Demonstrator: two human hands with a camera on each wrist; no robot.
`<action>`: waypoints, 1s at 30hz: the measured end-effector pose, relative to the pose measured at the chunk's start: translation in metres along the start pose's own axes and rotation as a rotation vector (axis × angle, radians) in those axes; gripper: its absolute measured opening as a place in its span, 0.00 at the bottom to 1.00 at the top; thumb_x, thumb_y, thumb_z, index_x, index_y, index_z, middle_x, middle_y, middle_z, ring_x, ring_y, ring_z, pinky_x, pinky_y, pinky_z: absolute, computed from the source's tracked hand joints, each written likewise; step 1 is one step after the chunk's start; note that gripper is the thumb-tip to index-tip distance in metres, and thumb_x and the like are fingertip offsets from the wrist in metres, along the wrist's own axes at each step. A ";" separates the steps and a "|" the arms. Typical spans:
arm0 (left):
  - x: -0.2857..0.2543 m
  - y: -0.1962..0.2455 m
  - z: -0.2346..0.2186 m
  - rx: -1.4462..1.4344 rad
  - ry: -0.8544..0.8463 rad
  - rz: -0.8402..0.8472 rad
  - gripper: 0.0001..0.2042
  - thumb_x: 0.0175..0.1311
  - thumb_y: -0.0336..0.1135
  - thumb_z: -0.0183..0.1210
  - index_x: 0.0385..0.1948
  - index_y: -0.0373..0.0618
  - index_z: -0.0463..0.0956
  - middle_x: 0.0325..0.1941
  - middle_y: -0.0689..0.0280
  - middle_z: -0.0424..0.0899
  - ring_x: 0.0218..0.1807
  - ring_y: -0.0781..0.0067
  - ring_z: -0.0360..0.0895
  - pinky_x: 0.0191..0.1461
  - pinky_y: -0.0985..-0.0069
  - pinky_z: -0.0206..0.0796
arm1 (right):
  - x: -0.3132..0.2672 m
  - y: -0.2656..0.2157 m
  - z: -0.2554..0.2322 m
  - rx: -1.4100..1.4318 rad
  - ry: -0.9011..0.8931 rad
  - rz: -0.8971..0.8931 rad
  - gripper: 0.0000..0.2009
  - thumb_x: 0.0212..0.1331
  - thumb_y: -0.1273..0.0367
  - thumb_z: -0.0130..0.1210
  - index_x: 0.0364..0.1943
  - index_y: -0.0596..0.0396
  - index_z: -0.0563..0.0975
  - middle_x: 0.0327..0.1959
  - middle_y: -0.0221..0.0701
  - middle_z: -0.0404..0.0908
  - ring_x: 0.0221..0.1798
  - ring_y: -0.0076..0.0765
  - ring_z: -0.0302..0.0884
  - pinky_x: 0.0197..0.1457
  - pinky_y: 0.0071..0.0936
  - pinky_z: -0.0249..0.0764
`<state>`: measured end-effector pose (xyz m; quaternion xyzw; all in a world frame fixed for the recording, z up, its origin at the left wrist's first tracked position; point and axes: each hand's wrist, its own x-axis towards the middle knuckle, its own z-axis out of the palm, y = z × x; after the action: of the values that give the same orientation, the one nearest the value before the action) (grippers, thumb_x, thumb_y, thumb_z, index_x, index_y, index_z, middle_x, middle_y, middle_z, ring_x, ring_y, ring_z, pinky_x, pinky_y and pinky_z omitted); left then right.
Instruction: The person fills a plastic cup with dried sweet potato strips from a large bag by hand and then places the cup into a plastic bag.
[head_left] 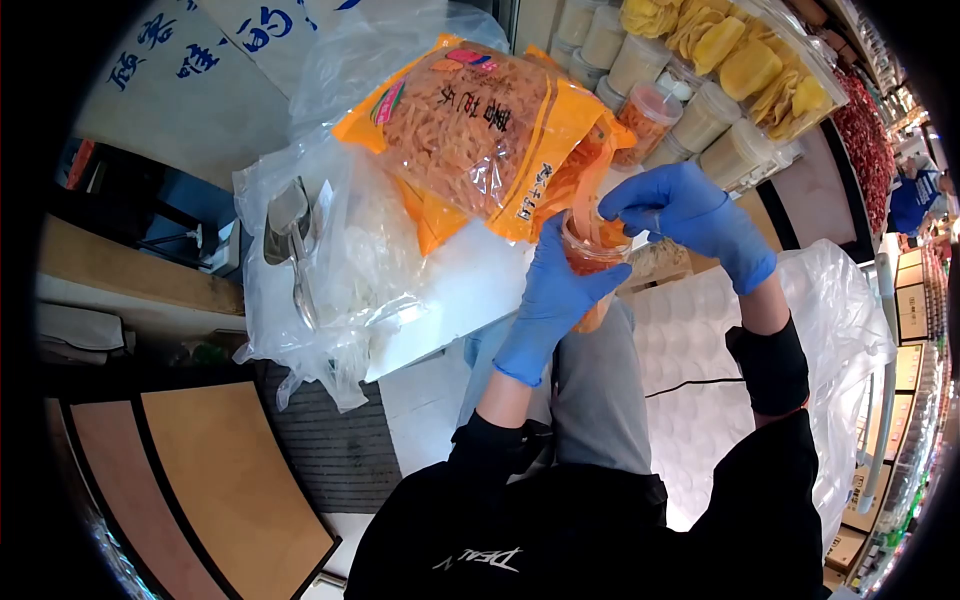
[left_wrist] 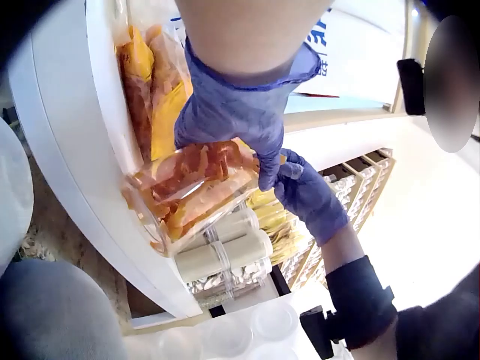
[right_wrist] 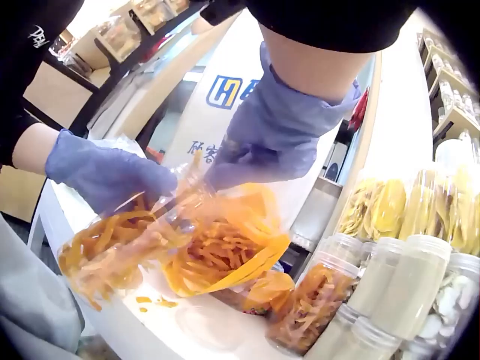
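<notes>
My left hand (head_left: 553, 285), in a blue glove, grips a clear plastic jar (left_wrist: 187, 191) partly filled with orange dried strips. The gloved right hand (head_left: 690, 205) is at the jar's mouth with its fingers curled. Between those fingers are orange strips (right_wrist: 196, 169), blurred in the right wrist view; part of them is hidden by the fingers. Beside both hands lies a large orange and clear bag (head_left: 470, 130) of the same strips. Its open end (right_wrist: 259, 225) faces the jar, with strips showing inside.
A metal scoop (head_left: 288, 225) lies on clear plastic sheeting (head_left: 370, 240) at the left of the white table (head_left: 440, 320). Lidded jars (head_left: 700, 115), one holding orange strips (right_wrist: 311, 307), stand behind the right hand. A few loose strips (right_wrist: 157, 302) lie on the tabletop.
</notes>
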<state>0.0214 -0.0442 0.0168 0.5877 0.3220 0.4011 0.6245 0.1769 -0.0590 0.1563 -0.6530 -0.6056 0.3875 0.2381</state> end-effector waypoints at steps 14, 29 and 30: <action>0.003 -0.008 -0.004 -0.064 -0.060 0.033 0.40 0.43 0.33 0.72 0.58 0.36 0.55 0.57 0.56 0.69 0.57 0.69 0.71 0.61 0.72 0.65 | 0.020 0.045 -0.003 0.186 0.308 -0.040 0.13 0.62 0.68 0.52 0.50 0.56 0.75 0.39 0.30 0.80 0.35 0.23 0.76 0.42 0.22 0.74; 0.015 0.000 -0.001 -0.152 -0.025 -0.080 0.38 0.43 0.39 0.73 0.54 0.37 0.59 0.52 0.55 0.74 0.52 0.68 0.74 0.54 0.73 0.69 | 0.030 0.073 0.004 0.098 0.477 0.018 0.16 0.59 0.61 0.57 0.45 0.58 0.77 0.40 0.30 0.80 0.39 0.22 0.75 0.45 0.21 0.73; 0.015 0.000 -0.001 -0.155 -0.027 -0.083 0.38 0.42 0.39 0.73 0.54 0.38 0.59 0.52 0.55 0.74 0.52 0.68 0.74 0.54 0.73 0.69 | 0.029 0.072 0.002 0.077 0.495 0.114 0.18 0.60 0.58 0.56 0.46 0.58 0.76 0.40 0.31 0.79 0.40 0.23 0.75 0.45 0.21 0.73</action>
<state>0.0276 -0.0300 0.0176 0.5292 0.3054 0.3906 0.6886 0.2183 -0.0424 0.0924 -0.7513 -0.4761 0.2514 0.3816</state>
